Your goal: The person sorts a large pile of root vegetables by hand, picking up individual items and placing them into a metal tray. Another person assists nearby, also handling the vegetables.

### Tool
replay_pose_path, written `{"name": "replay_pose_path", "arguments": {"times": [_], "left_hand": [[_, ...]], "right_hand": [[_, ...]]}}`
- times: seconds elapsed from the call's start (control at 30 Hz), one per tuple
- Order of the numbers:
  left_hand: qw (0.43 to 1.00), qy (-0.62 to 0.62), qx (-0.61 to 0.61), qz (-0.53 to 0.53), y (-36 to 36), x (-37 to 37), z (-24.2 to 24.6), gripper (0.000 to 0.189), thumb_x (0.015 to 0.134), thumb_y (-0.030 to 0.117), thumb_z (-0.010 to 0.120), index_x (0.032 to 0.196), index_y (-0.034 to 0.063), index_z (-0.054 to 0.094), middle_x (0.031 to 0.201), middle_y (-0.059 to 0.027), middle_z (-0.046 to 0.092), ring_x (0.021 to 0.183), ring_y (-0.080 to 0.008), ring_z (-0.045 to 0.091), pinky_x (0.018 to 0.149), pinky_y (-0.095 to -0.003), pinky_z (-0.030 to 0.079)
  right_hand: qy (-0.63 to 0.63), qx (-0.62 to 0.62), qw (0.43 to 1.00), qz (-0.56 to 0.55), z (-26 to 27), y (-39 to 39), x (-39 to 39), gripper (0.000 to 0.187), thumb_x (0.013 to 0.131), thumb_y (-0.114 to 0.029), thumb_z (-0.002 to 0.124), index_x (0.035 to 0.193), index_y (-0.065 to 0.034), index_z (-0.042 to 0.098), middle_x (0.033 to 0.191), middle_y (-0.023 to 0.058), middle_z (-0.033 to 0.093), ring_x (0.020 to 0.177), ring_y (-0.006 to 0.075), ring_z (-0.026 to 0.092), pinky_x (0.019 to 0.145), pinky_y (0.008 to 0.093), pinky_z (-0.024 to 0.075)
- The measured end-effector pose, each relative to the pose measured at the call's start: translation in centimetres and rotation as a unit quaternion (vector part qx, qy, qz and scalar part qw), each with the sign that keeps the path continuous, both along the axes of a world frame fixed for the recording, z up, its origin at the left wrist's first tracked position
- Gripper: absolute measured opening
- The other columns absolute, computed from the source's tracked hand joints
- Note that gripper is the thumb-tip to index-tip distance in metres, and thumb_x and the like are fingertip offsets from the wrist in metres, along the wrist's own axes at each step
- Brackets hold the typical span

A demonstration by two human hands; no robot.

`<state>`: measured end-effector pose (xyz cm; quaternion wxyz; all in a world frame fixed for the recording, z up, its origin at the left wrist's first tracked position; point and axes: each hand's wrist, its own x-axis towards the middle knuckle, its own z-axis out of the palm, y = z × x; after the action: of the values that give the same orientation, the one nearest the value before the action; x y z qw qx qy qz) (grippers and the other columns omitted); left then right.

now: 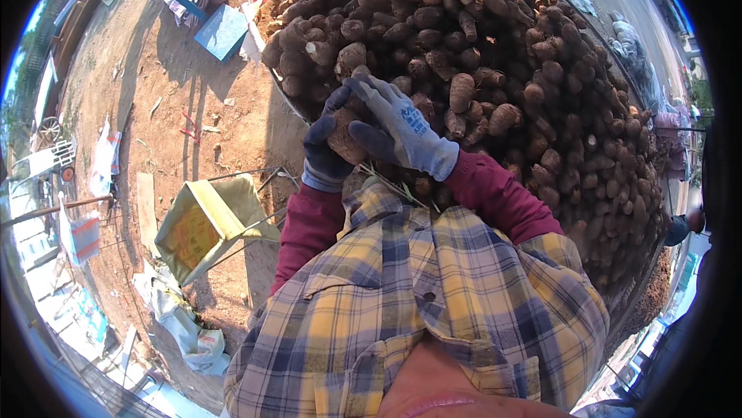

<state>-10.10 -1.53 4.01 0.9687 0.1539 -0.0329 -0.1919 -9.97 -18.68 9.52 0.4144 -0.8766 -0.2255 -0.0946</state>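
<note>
In front of my chest, my left hand, in a grey-blue glove with a dark coated palm, grips a brown taro corm from the left. My right hand, gloved alike with blue print on its back, covers the corm from the right. Its thumb presses along the corm while its fingers reach up past the left fingertips. More brown surface shows between the hands; whether it is a second corm I cannot tell. Just beyond and to the right spreads a big heap of taro corms, rough-skinned and soil-brown.
A yellow-green woven bag hangs open on a metal frame at left. Behind it stands a blue platform scale. A red-handled tool and a wooden board lie on bare soil. White sacks lie at lower left.
</note>
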Motion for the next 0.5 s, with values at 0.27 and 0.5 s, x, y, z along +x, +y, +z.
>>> {"name": "replay_pose_path", "arguments": {"times": [0.27,0.5], "left_hand": [[0.991,0.024,0.022,0.131,16.2,-6.1,-6.6,0.049,0.098,0.037,0.065,0.140,0.0120,0.061,0.157,-0.0208,0.047,0.125,-0.0384,0.061,0.085,-0.0451,0.061],[0.858,0.111,0.202,0.459,41.5,-11.3,-12.9,0.045,0.101,0.033,0.064,0.140,0.0098,0.063,0.131,-0.0144,0.067,0.108,-0.0353,0.067,0.084,-0.0444,0.061]], "right_hand": [[-0.008,-0.154,0.987,-0.049,-0.8,-4.0,3.4,0.042,0.092,-0.027,0.074,0.130,-0.0108,0.067,0.127,0.0097,0.069,0.118,0.0350,0.064,0.100,0.0487,0.0475],[0.003,-0.367,0.920,-0.137,-1.8,-9.8,3.8,0.053,0.087,-0.032,0.078,0.136,-0.0152,0.063,0.138,0.0088,0.061,0.130,0.0330,0.056,0.105,0.0523,0.0428]]}}
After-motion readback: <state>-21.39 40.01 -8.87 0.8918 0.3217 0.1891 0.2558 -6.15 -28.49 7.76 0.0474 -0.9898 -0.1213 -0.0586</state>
